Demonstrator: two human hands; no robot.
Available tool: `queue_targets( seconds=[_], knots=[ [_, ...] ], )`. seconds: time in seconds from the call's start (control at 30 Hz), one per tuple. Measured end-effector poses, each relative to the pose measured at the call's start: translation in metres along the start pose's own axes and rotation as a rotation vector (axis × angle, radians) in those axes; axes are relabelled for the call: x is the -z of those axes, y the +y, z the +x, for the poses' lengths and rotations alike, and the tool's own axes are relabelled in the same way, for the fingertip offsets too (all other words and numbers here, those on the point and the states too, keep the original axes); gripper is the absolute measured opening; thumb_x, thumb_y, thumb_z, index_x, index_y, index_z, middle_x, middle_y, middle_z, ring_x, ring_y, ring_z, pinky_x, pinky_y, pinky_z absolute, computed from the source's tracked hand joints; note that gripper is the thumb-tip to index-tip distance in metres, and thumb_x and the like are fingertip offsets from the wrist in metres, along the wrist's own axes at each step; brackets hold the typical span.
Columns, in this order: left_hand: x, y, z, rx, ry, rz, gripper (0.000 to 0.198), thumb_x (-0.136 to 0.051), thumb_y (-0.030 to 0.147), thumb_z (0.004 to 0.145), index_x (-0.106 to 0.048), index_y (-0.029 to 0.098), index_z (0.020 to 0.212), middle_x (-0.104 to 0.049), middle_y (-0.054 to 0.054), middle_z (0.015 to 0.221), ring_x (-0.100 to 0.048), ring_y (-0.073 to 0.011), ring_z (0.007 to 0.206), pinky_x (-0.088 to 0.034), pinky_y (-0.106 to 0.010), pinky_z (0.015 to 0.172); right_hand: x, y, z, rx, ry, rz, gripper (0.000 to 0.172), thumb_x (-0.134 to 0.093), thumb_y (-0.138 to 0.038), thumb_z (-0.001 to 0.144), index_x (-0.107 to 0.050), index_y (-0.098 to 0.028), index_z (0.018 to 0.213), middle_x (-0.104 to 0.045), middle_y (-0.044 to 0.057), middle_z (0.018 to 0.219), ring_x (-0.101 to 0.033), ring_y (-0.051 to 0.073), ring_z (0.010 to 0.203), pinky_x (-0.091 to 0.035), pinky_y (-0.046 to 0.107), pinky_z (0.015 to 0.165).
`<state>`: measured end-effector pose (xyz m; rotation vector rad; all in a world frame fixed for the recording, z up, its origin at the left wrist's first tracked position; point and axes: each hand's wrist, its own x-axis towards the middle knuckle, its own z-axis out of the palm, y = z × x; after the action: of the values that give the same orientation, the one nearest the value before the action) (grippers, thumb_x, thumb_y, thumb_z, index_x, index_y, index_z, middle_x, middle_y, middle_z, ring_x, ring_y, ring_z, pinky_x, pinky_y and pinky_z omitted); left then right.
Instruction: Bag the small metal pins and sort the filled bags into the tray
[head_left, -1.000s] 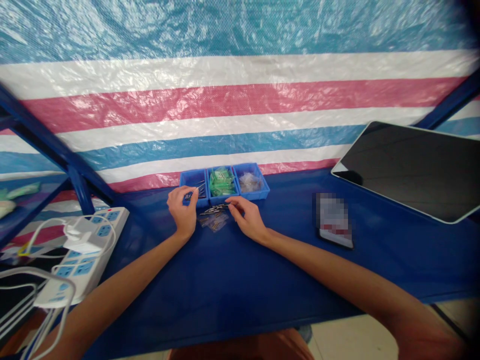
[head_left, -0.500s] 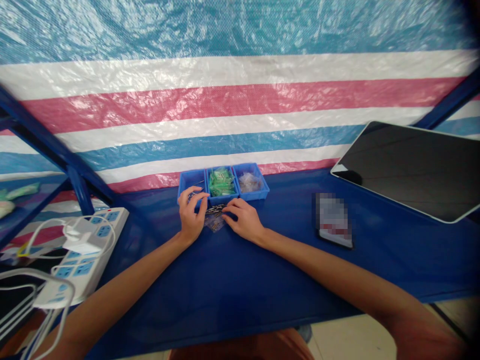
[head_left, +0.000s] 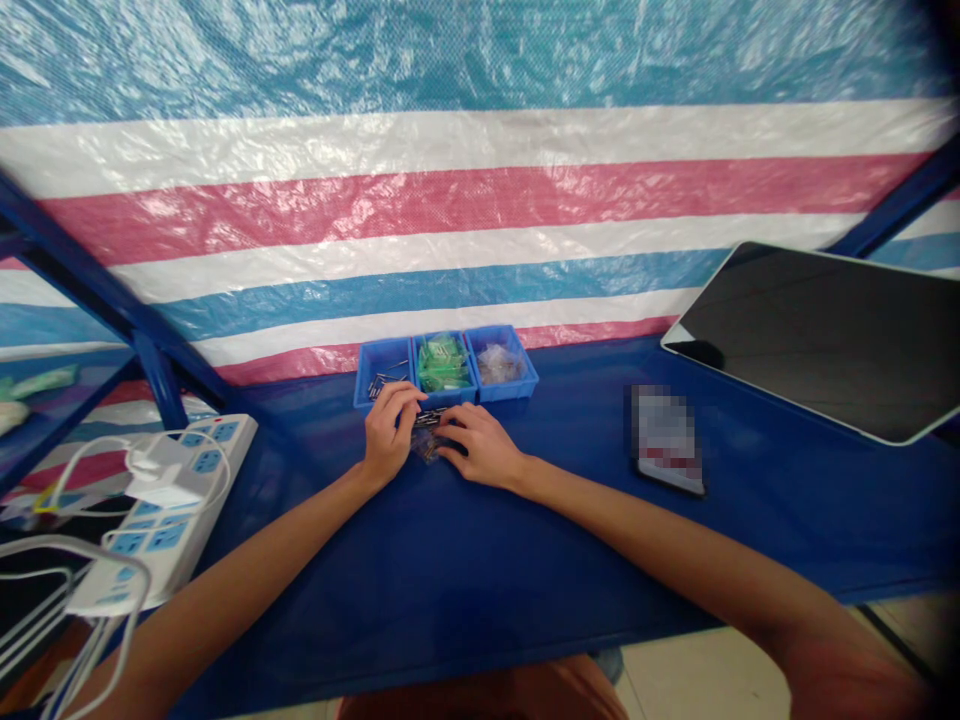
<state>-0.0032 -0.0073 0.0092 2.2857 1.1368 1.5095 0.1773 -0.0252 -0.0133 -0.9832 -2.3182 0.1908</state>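
Note:
Between my hands lie several thin dark metal pins [head_left: 430,417], just in front of the blue bins. A small clear plastic bag [head_left: 426,446] with small pieces in it is on the table right below them. My left hand [head_left: 390,432] is at the left of the pins, with its thumb and fingers curled close together; what sits at the fingertips is too small to make out. My right hand [head_left: 481,446] has its thumb and forefinger closed at the right edge of the bag. More pins lie in the left blue bin [head_left: 367,362], partly behind my left hand.
The middle bin [head_left: 474,392] holds green packets [head_left: 442,362]; the right bin [head_left: 531,380] holds clear bags [head_left: 498,365]. A phone [head_left: 667,440] and a dark-screened tablet [head_left: 817,340] lie rightward. On the left are a white power strip [head_left: 169,525] and cables. A striped sheet [head_left: 480,200] hangs behind.
My left hand has drawn back from the left bin toward the pins, and its fingers have closed in. My right hand has shifted slightly left and down onto the bag's edge.

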Motion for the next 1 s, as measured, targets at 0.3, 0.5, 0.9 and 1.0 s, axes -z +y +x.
queue_targets(
  seconds=[0.3,0.5,0.9,1.0],
  knots=[
    [-0.002,-0.006,-0.004,0.043,-0.019,-0.087,0.023,-0.04,0.024,0.093,-0.062,0.018,0.095,-0.058,-0.005,0.095,-0.055,-0.0094,0.066,-0.049,-0.026,0.071,-0.003,0.002,0.002,-0.077,-0.049,-0.088,0.021,-0.061,-0.032,0.086,-0.067,-0.019,0.1,-0.064,0.007,0.093,-0.053,0.021,0.089,-0.036,0.034,0.077],
    [-0.003,-0.007,-0.005,0.041,-0.027,-0.103,0.022,-0.04,0.025,0.093,-0.061,0.018,0.095,-0.06,-0.004,0.087,-0.053,-0.0083,0.057,-0.048,-0.026,0.066,-0.002,0.002,0.002,-0.047,-0.076,-0.132,0.019,-0.056,-0.03,0.09,-0.066,-0.019,0.101,-0.064,0.006,0.089,-0.054,0.019,0.086,-0.033,0.032,0.073],
    [-0.002,-0.006,-0.005,0.041,-0.017,-0.113,0.021,-0.041,0.025,0.093,-0.061,0.018,0.095,-0.06,-0.001,0.073,-0.052,-0.0084,0.052,-0.046,-0.025,0.062,-0.007,0.009,0.002,-0.092,-0.019,-0.079,0.016,-0.052,-0.023,0.092,-0.067,-0.019,0.088,-0.063,0.004,0.082,-0.057,0.016,0.081,-0.034,0.029,0.07],
    [-0.003,-0.007,-0.006,0.043,-0.007,-0.109,0.021,-0.042,0.026,0.093,-0.061,0.018,0.095,-0.061,-0.002,0.079,-0.052,-0.0084,0.055,-0.047,-0.025,0.061,-0.007,0.012,0.003,-0.152,0.056,0.034,0.016,-0.052,-0.023,0.092,-0.067,-0.019,0.087,-0.065,0.004,0.084,-0.059,0.016,0.083,-0.038,0.028,0.073]
  ],
)
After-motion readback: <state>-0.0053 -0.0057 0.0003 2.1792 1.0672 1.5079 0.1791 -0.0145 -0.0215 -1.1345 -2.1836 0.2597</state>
